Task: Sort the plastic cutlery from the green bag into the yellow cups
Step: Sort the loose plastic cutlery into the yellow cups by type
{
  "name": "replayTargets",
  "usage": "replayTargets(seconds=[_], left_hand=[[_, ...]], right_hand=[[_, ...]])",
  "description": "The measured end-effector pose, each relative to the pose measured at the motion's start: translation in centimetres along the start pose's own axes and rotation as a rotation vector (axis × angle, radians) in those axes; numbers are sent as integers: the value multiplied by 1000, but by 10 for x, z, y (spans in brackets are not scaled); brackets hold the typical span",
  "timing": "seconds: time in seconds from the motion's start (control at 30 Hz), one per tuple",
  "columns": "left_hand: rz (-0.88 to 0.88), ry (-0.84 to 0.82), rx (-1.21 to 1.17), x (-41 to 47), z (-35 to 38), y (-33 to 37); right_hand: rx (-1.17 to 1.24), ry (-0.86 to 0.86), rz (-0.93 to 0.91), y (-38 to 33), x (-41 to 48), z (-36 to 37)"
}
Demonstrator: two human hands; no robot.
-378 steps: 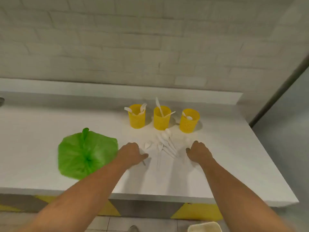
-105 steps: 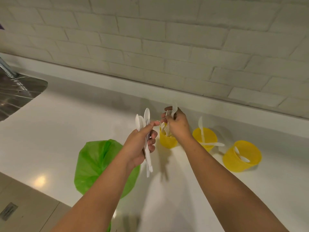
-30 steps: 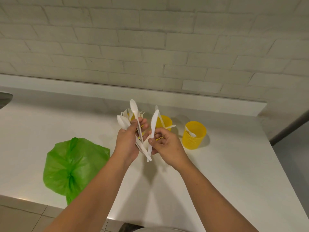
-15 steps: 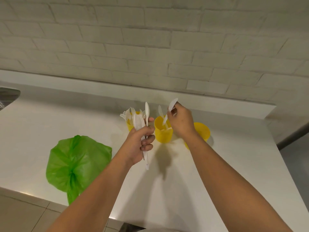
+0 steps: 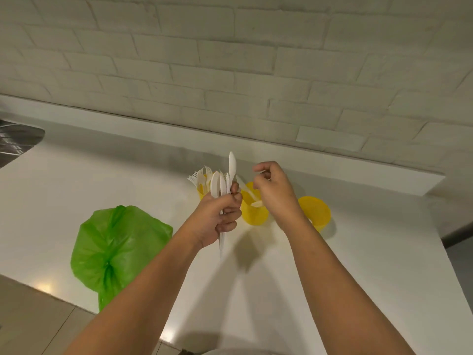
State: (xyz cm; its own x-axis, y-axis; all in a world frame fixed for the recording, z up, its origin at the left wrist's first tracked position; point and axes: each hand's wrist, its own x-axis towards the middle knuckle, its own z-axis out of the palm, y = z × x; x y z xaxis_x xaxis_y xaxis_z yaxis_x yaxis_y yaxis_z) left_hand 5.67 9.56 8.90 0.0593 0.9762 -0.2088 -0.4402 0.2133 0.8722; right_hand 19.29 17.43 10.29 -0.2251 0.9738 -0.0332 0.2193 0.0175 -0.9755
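Change: crumpled green plastic bag (image 5: 115, 249) hasn't moved. Left hand (image 5: 217, 219) keeps its grip clamped on the bundle of white plastic cutlery (image 5: 222, 185), broad ends up, one piece standing taller than the rest. Left yellow plastic cup (image 5: 201, 193), mostly hidden behind that bundle, has forks in it. Middle yellow plastic cup (image 5: 254, 216): half a second ago the right hand (image 5: 276, 196) held a white piece upright over it. Now nothing sticks up out of that hand, and a white handle leans on the cup's rim. Looks like one more piece went in. Right grip: fingers curled, can't tell if anything is still pinched. Right yellow plastic cup (image 5: 317, 213) is partly behind the right forearm, contents not visible. Read: sorting is mid-way, several pieces left in the bundle.

Room: steel sink (image 5: 15, 142) far left, well apart. Bag hangs over the front edge of the white counter (image 5: 102, 170) and could slide off. Cups sit near the back ledge under the brick wall (image 5: 230, 73), with bare counter in front of them. Counter's right edge lies beyond the right cup, not close.
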Motion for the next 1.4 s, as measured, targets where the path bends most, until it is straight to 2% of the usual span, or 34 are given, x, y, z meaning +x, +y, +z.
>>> replayTargets(seconds=[0.1, 0.2, 0.3, 0.57, 0.67, 0.73, 0.93, 1.03, 1.1, 1.27, 1.4], left_hand=[[22, 9, 27, 4, 0, -2], [32, 33, 141, 6, 1, -5], [16, 67, 223, 8, 3, -8], [38, 53, 323, 8, 6, -12], [50, 72, 266, 8, 5, -15], [43, 62, 244, 7, 3, -16], [42, 41, 312, 7, 5, -19], [24, 22, 371, 7, 7, -19], [45, 32, 404, 8, 6, -18], [94, 152, 448, 9, -5, -14], [151, 311, 585, 13, -16, -15]], right_hand=[[143, -171, -39, -4, -15, -3], [105, -297, -113, -1, -22, -4], [-23, -264, -186, 7, -18, -4], [-152, -153, -265, 15, -13, -8], [-10, -58, -170, 14, -11, -8], [74, -59, -114, 13, -10, -12], [211, -45, -105, 17, -10, -13], [192, -53, -126, 13, -11, -12], [173, 12, -128, 7, -6, -16], [272, 355, -116, -9, 13, -39], [154, 499, -225, -2, 15, -47]])
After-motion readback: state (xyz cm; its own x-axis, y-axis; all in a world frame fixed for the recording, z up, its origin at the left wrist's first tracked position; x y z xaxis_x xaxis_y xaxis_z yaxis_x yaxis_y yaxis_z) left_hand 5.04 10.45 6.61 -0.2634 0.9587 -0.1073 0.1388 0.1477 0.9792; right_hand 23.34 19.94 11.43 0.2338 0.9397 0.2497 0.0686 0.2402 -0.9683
